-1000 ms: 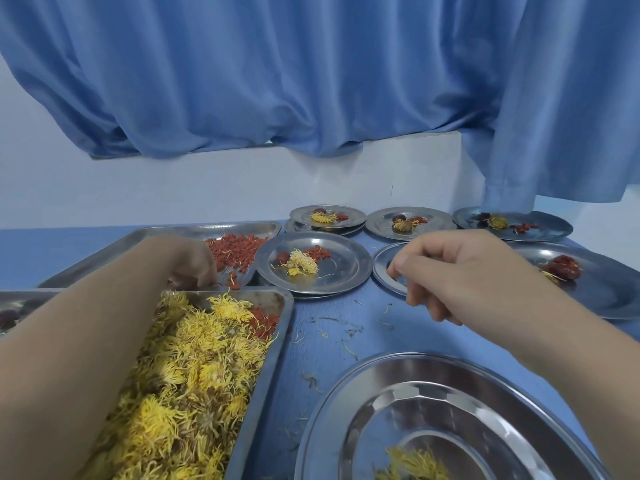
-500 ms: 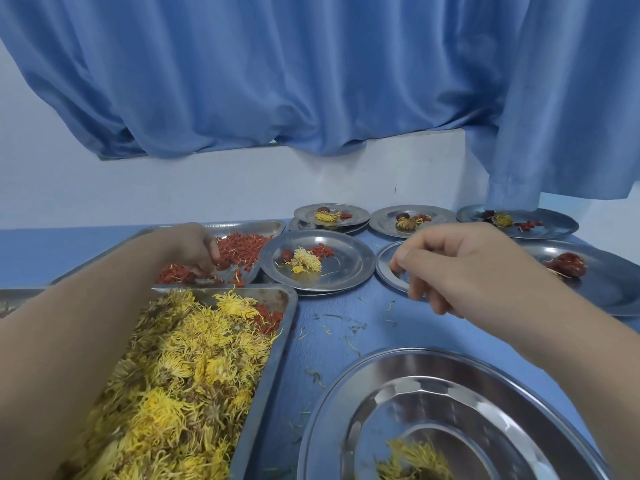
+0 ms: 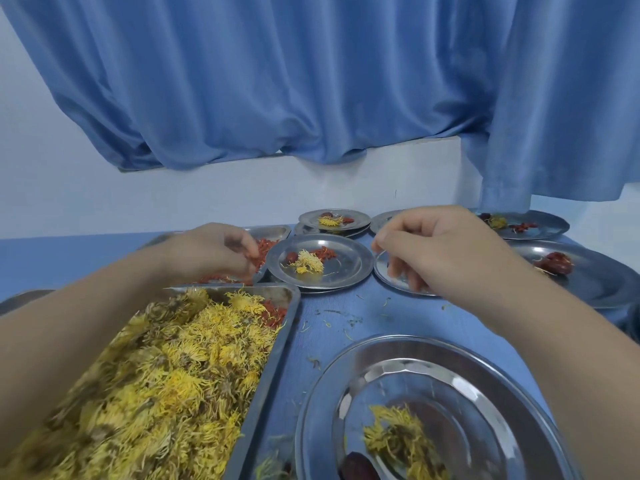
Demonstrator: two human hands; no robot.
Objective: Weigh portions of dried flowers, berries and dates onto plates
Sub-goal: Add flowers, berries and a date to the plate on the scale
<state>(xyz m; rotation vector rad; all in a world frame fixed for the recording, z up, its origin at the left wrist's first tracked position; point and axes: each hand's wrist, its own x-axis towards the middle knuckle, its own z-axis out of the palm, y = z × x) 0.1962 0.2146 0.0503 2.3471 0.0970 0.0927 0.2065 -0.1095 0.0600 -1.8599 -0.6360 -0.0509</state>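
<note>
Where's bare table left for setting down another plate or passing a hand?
Bare blue table, petal-littered, lies between the flower tray, the near big plate and the small plates. More lies far left, beside the berry tray. Back right is crowded with plates.

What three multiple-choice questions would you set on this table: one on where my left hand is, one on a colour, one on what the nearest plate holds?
1. Where is the left hand? A) at the berry tray B) raised in the air C) behind the back
2. What colour are the flowers in the near tray? A) white B) yellow C) purple
3. What does the nearest plate hold? A) nothing B) only berries C) a flower clump and a date
Answers: 1 A, its fingers dip among red berries; 2 B, the heap is yellow; 3 C, both lie in it.
</note>
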